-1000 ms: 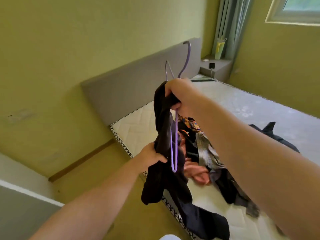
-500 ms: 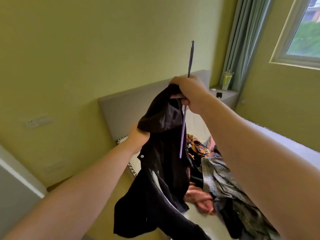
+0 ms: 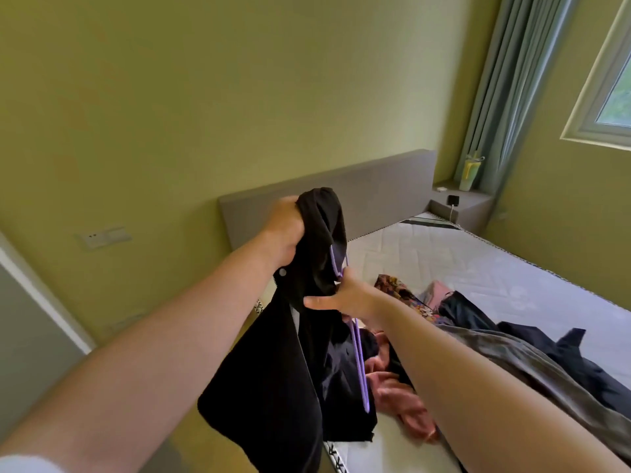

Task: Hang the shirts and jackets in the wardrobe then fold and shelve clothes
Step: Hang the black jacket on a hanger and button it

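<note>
Black jacket (image 3: 273, 387) hangs above the edge of the bed (image 3: 444, 261), left hand (image 3: 283, 230) gripping its top, right hand (image 3: 345, 298) clutching the purple hanger (image 3: 358, 356); wall (image 3: 239, 97) well beyond.

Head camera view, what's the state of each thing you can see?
Left hand, grips the black jacket's top.
Right hand, grips the hanger below it.
Black jacket, held up, hanging loose.
Hanger, partly inside the jacket.
Clothes pile, unfolded on the mattress.
Curtain, drawn aside.
Cup, upright.
</note>
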Action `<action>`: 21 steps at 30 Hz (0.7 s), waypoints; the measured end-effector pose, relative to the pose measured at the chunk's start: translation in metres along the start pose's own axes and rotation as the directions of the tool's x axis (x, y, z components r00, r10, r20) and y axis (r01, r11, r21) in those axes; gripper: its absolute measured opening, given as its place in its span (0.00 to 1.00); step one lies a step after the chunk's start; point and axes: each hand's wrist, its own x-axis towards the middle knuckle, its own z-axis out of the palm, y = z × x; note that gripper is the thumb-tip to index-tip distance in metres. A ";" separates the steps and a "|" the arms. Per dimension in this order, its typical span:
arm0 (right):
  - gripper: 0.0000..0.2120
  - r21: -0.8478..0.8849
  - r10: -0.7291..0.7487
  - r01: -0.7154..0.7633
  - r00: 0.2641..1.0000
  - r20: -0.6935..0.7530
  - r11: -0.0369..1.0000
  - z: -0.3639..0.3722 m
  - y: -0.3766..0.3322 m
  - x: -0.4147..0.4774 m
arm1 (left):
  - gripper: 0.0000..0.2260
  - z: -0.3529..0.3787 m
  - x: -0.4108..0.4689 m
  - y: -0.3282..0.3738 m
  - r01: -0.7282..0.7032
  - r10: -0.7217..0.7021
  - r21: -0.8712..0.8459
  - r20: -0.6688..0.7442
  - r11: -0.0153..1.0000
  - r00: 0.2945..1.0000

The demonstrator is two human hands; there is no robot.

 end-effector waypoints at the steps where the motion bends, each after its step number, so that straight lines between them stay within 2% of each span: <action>1: 0.48 0.077 -0.030 0.031 0.999 -0.014 0.997 0.008 -0.001 0.003 | 0.09 0.001 -0.001 0.003 0.024 -0.024 -0.031 0.026 0.999 0.999; 4: 0.33 0.297 -0.130 0.139 0.990 -0.049 0.945 0.022 -0.010 0.013 | 0.08 -0.009 -0.003 0.014 0.109 -0.103 -0.157 0.046 0.982 0.994; 6: 0.21 0.238 -0.181 0.206 0.976 -0.122 0.949 0.024 -0.018 0.017 | 0.09 -0.029 -0.001 0.015 0.118 -0.111 -0.242 0.044 0.963 0.993; 9: 0.15 0.132 -0.207 0.238 0.955 -0.213 0.962 0.021 -0.034 0.022 | 0.11 -0.063 0.000 0.009 0.054 -0.023 -0.280 0.112 0.958 0.993; 11: 0.10 0.140 -0.195 0.236 0.947 -0.255 0.962 0.016 -0.047 0.024 | 0.09 -0.079 0.000 -0.001 -0.034 0.048 -0.153 0.084 0.988 0.995; 13: 0.09 0.194 -0.153 0.216 0.943 -0.295 0.957 0.010 -0.059 0.025 | 0.14 -0.086 -0.003 -0.013 -0.036 0.040 0.108 -0.037 0.994 0.998; 15: 0.10 0.239 -0.109 0.200 0.932 -0.347 0.950 0.006 -0.071 0.025 | 0.27 -0.086 -0.008 -0.032 0.070 0.015 0.329 -0.249 0.942 0.968; 16: 0.12 0.256 -0.086 0.190 0.925 -0.370 0.948 0.004 -0.077 0.025 | 0.30 -0.083 -0.014 -0.041 0.102 0.046 0.378 -0.363 0.920 0.931; 17: 0.13 0.269 -0.062 0.175 0.922 -0.383 0.947 0.003 -0.081 0.023 | 0.28 -0.080 -0.020 -0.050 0.078 0.108 0.400 -0.421 0.913 0.901; 18: 0.14 0.274 -0.042 0.157 0.922 -0.385 0.949 0.003 -0.086 0.022 | 0.25 -0.075 -0.023 -0.060 0.017 0.167 0.414 -0.406 0.910 0.899; 19: 0.15 0.275 -0.027 0.141 0.925 -0.380 0.951 0.002 -0.090 0.020 | 0.23 -0.071 -0.026 -0.068 -0.048 0.195 0.412 -0.324 0.910 0.926; 21: 0.17 0.282 -0.010 0.118 0.935 -0.355 0.952 0.003 -0.094 0.017 | 0.22 -0.062 -0.031 -0.079 -0.120 0.161 0.331 -0.100 0.936 0.982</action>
